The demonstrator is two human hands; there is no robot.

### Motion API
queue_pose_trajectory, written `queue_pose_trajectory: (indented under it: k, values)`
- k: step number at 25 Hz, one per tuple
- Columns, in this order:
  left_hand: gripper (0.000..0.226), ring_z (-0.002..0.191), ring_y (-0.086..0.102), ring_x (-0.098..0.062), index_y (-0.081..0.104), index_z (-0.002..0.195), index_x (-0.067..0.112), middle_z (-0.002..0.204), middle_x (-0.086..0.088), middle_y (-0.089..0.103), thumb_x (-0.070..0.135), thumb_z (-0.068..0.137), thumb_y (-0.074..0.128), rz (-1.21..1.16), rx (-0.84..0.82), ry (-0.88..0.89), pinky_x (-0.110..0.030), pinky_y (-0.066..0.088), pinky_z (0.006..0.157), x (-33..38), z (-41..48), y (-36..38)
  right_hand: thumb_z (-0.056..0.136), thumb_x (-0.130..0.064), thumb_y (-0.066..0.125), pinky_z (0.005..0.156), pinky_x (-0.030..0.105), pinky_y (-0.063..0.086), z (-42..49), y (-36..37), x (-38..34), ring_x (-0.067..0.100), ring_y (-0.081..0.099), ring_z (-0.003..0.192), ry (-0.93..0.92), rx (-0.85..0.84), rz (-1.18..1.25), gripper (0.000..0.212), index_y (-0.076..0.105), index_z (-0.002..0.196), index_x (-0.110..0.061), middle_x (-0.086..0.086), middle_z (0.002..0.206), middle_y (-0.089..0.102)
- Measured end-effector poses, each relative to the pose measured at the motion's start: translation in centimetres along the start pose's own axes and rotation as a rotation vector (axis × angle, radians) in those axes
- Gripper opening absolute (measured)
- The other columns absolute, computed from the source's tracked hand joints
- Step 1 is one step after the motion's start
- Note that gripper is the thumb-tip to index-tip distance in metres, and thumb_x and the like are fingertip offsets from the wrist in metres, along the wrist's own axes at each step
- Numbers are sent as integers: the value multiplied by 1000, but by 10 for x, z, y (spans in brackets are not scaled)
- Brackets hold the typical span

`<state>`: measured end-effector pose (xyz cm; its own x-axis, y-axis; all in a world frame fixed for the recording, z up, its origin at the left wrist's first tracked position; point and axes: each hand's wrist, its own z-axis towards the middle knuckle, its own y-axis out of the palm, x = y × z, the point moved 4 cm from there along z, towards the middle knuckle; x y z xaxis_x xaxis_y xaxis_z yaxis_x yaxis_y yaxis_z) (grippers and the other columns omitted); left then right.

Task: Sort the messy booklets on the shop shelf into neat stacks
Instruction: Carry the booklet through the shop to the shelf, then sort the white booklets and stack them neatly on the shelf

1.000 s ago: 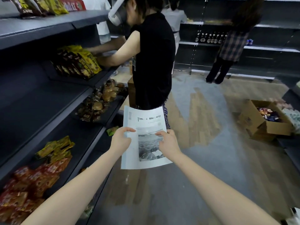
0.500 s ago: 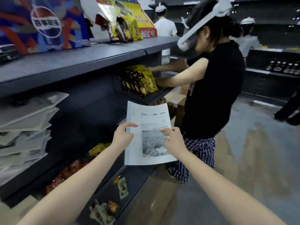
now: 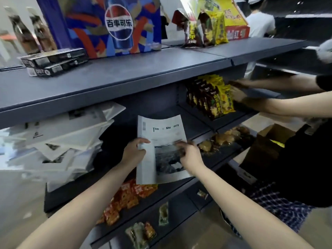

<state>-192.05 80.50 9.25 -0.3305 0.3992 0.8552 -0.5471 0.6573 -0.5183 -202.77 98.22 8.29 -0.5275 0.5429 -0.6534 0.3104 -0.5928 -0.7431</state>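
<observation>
I hold a white booklet [image 3: 161, 133] with a black-and-white photo cover upright in front of the dark shelf [image 3: 125, 76]. My left hand [image 3: 133, 151] grips its left edge, thumb over the cover. My right hand [image 3: 189, 155] pinches the cover near the photo, fingers blurred. To the left, under the upper shelf board, a messy pile of white booklets [image 3: 59, 139] lies fanned out at odd angles.
Another person [image 3: 303, 159] stands close on the right, their hands at yellow snack bags [image 3: 213, 97]. A Pepsi box [image 3: 111, 26] and black cartons [image 3: 53, 62] stand on the top board. Red and green snack packets [image 3: 125, 198] lie on lower shelves. An open cardboard box [image 3: 269, 141] sits right.
My view has swung left from the aisle to the shelf, bringing the booklet pile into sight. The booklet went with my hands toward the shelf; both hands kept hold.
</observation>
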Motion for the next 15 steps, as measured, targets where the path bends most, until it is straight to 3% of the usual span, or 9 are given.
queue_pose_trajectory:
  k: [2, 6, 10, 15]
  values:
    - [42, 57, 52, -11, 62, 101, 26, 123, 4, 52, -9, 83, 46, 32, 27, -44, -16, 39, 47, -13, 13, -1, 84, 9, 47, 93, 10, 27, 26, 15, 4, 23, 43, 123, -68, -39, -80, 45, 61, 121, -12, 6, 127, 53]
    - [42, 67, 55, -11, 62, 99, 26, 120, 1, 58, -10, 82, 48, 88, 115, -82, -11, 40, 48, -27, 46, 7, 90, 3, 43, 105, 30, 32, 77, 29, 13, 31, 48, 116, -142, -208, -147, 32, 63, 114, -4, 15, 107, 60]
    - [39, 61, 54, -10, 62, 112, 19, 116, -5, 61, -4, 84, 51, 252, 88, -100, -10, 41, 50, -18, 75, 42, 91, 0, 41, 104, 32, 32, 126, 15, 34, 31, 38, 125, -217, -272, -208, 41, 54, 129, -10, 11, 131, 53]
    - [34, 101, 61, -23, 61, 116, 15, 124, -8, 54, 3, 87, 50, 444, 60, -78, -24, 47, 81, -24, 80, 78, 86, -3, 43, 107, 40, 33, 159, 29, 65, 32, 24, 133, -252, -387, -333, 53, 44, 137, -20, 13, 141, 39]
